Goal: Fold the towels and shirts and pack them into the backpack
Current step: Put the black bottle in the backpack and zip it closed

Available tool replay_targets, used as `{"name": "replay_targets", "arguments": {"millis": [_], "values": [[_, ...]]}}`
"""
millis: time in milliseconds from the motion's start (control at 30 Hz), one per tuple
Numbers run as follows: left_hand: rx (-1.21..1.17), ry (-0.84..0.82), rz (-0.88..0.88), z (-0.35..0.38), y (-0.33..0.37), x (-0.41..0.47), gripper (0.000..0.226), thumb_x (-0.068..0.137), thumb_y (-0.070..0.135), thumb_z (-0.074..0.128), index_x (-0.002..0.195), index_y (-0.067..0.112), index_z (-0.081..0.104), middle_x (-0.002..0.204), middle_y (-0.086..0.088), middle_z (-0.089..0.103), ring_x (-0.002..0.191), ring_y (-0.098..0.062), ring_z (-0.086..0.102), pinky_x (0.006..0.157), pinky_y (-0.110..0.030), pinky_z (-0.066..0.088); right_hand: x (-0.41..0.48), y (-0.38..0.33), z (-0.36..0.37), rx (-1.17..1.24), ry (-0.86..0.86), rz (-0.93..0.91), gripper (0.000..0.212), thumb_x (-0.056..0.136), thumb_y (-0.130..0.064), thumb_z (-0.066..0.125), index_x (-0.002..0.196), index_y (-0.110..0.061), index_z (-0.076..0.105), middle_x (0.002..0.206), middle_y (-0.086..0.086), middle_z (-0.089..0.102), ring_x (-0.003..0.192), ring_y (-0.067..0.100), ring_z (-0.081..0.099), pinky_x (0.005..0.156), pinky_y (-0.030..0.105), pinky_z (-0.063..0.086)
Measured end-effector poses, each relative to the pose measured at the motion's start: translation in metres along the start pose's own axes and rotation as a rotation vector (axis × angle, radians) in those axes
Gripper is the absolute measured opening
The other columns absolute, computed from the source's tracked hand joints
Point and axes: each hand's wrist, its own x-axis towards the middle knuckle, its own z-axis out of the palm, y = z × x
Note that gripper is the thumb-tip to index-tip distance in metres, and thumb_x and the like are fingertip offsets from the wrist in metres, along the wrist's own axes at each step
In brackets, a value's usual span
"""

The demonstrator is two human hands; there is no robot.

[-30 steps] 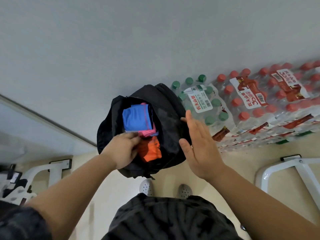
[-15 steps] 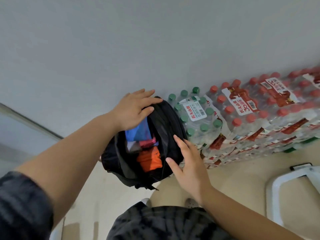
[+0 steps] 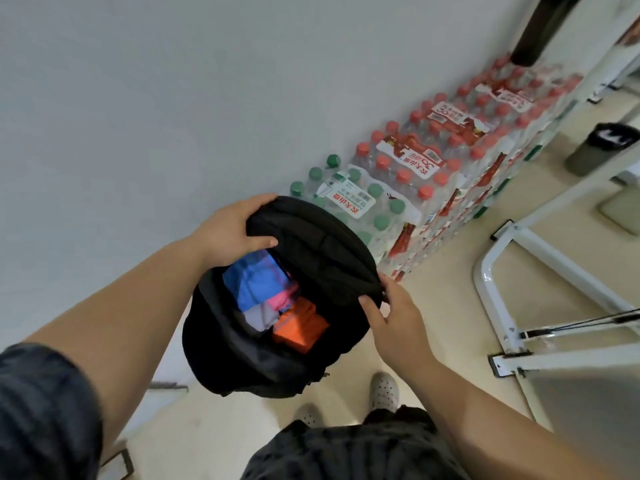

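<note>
A black backpack (image 3: 322,251) stands open on the floor against the wall, right in front of my feet. Inside it lie folded cloths: a blue one (image 3: 252,282), a pink one (image 3: 282,299), a grey-white one (image 3: 261,317) and an orange one (image 3: 299,327). My left hand (image 3: 232,230) grips the backpack's top rim at the far side, thumb inside the opening. My right hand (image 3: 394,313) holds the right edge of the front flap, fingers curled over the fabric.
Shrink-wrapped packs of water bottles (image 3: 415,181) with red and green caps line the wall just right of the backpack. A white metal frame (image 3: 512,271) stands on the floor at right. A dark bin (image 3: 602,147) sits further back.
My left hand came out of the bag and took hold of its top rim. My right hand moved from open beside the bag to gripping the flap's edge. The view swung right.
</note>
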Motion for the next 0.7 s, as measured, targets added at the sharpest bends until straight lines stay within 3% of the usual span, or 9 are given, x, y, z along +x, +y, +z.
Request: {"name": "replay_targets", "arguments": {"millis": [67,133,267,400,567,633,700], "values": [[-0.019,0.08,0.002,0.003,-0.006,-0.001,0.044,0.085,0.025,0.078,0.125,0.03,0.061,0.114,0.007,0.068,0.102,-0.013,0.062,0.095,-0.03,0.047,0.003,-0.004,0.003,-0.023,-0.023,0.054,0.024,0.098,-0.033,0.059,0.121,-0.027,0.059,0.112,-0.007,0.066,0.106,0.016,0.063,0.086,0.032,0.051],[-0.033,0.147,-0.018,0.004,-0.01,-0.004,0.013,0.087,0.019,0.075,0.097,0.023,0.067,0.086,0.002,0.069,0.08,-0.018,0.062,0.08,-0.034,0.05,0.008,-0.007,0.005,-0.033,-0.038,0.071,0.009,0.098,-0.032,0.057,0.106,-0.028,0.058,0.095,-0.006,0.067,0.091,0.022,0.065,0.076,0.042,0.054],[-0.154,0.218,-0.09,0.0,-0.013,-0.017,0.016,0.086,0.011,0.074,0.076,0.017,0.063,0.065,0.003,0.058,0.057,-0.004,0.049,0.062,-0.023,0.041,0.012,-0.013,0.004,-0.03,-0.048,0.036,0.011,0.091,-0.042,0.053,0.092,-0.033,0.059,0.08,-0.012,0.062,0.08,0.022,0.064,0.069,0.051,0.058],[-0.291,0.249,-0.139,-0.01,-0.01,-0.039,0.018,0.086,0.007,0.073,0.073,0.012,0.06,0.062,0.001,0.054,0.058,-0.01,0.047,0.061,-0.028,0.04,0.013,-0.028,-0.002,0.008,-0.052,-0.004,0.009,0.094,-0.032,0.061,0.085,-0.033,0.062,0.078,-0.015,0.062,0.077,0.021,0.066,0.069,0.05,0.059],[-0.499,0.396,-0.114,-0.031,0.012,-0.075,0.015,0.086,0.0,0.071,0.086,0.012,0.063,0.078,-0.023,0.059,0.068,-0.018,0.053,0.066,-0.031,0.043,0.012,-0.058,-0.026,-0.082,-0.083,-0.16,0.02,0.096,-0.027,0.063,0.086,-0.044,0.061,0.079,-0.019,0.066,0.076,0.015,0.066,0.07,0.048,0.058],[-0.548,0.444,-0.098,-0.037,0.025,-0.091,0.018,0.087,0.0,0.071,0.092,0.016,0.064,0.078,-0.02,0.059,0.067,-0.018,0.053,0.062,-0.026,0.044,0.014,-0.074,-0.041,-0.104,-0.11,-0.231,0.025,0.097,-0.028,0.063,0.103,-0.051,0.057,0.087,-0.015,0.071,0.074,0.011,0.067,0.072,0.044,0.059],[-0.601,0.486,-0.076,-0.039,0.039,-0.106,0.021,0.089,0.0,0.07,0.096,0.019,0.067,0.08,-0.022,0.06,0.068,-0.019,0.055,0.064,-0.027,0.046,0.015,-0.089,-0.056,-0.196,-0.118,-0.354,0.046,0.099,-0.028,0.061,0.131,-0.056,0.045,0.093,-0.011,0.073,0.073,0.007,0.066,0.07,0.027,0.056]]}}
